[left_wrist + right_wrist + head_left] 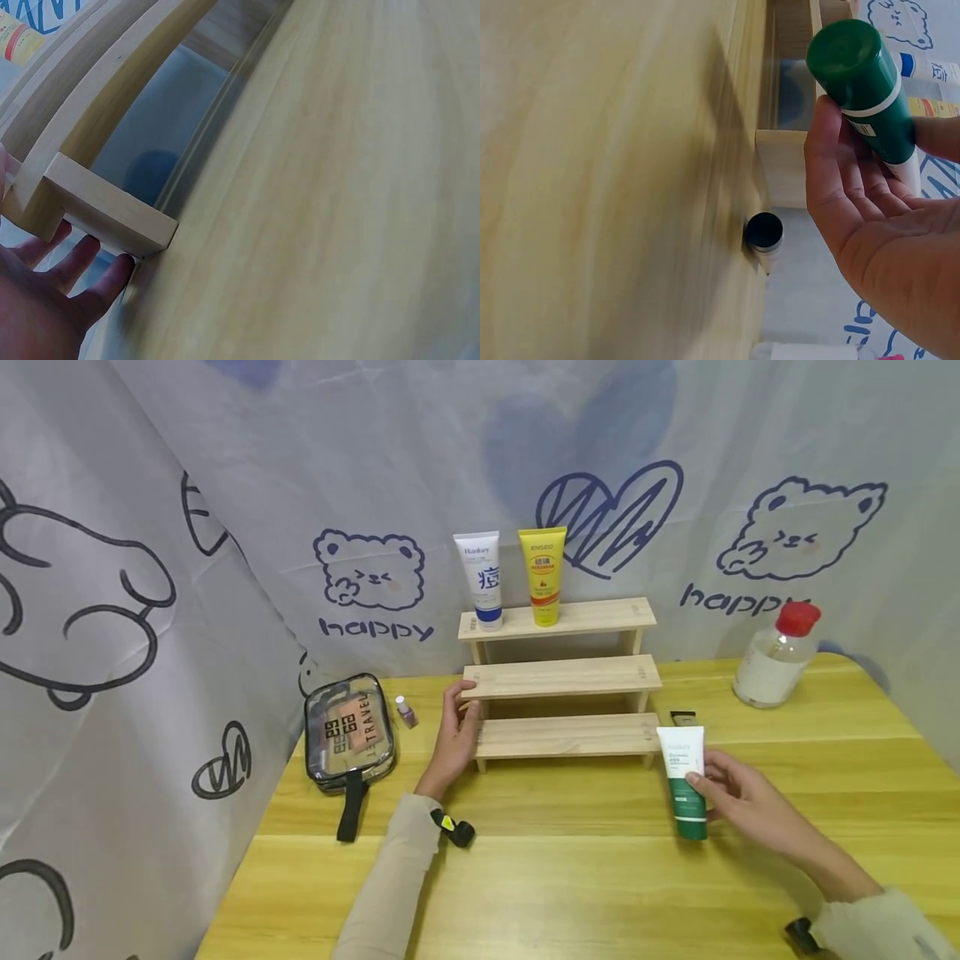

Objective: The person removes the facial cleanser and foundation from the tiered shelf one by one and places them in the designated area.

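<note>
A patterned cloth (465,452) with bears and hearts hangs behind a wood-grained desk (555,885); on the desk stands a three-tier wooden rack (562,677), its tiers stepping up towards the cloth; left of it lies a clear, dark-edged travel pouch (348,735) with a black strap; at the right rear stands a clear bottle (775,664) with a red cap and a white label; the left hand (453,743) is at the rack's left end, its fingers bent round that edge and grasping it; the right hand (746,797) grasps a green-and-white tube (684,781) between thumb and fingers, holding it cap down above the desk, near the rack's right end; on the top tier a white-and-blue tube (480,578) and a yellow tube (545,575) stand side by side, caps down, slightly apart; a black-capped tube (765,234) sits near the rack's right end, partly hidden in the head view; a tiny purple bottle (406,712) with a pale cap is just beside the pouch.
</note>
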The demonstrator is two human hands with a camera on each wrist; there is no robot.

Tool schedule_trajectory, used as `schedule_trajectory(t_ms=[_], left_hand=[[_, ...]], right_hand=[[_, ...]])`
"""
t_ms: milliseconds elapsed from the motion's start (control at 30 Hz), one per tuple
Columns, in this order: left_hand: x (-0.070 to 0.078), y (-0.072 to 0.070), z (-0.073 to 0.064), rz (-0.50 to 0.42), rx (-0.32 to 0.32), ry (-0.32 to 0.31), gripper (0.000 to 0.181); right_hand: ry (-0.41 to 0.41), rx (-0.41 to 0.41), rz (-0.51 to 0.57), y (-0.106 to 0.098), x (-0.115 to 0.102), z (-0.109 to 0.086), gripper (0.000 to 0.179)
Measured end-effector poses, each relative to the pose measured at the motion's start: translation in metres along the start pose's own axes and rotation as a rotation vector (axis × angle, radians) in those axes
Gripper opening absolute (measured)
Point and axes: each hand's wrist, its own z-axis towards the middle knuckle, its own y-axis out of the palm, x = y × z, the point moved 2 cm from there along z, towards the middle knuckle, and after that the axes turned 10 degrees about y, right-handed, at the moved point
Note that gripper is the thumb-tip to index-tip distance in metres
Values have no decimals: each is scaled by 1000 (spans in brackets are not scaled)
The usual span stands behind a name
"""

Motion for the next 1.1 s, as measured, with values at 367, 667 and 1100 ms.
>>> schedule_trajectory(t_ms=[367,667,1100], left_hand=[[-1,2,1,-15,3,0,35],[0,1,-2,0,-1,2,36],[0,0,-2,-24,3,24,36]], right_hand=[[54,-87,10,2,18,-6,55],[103,-105,-59,5,24,-11,47],[179,41,-237,17,15,-16,52]])
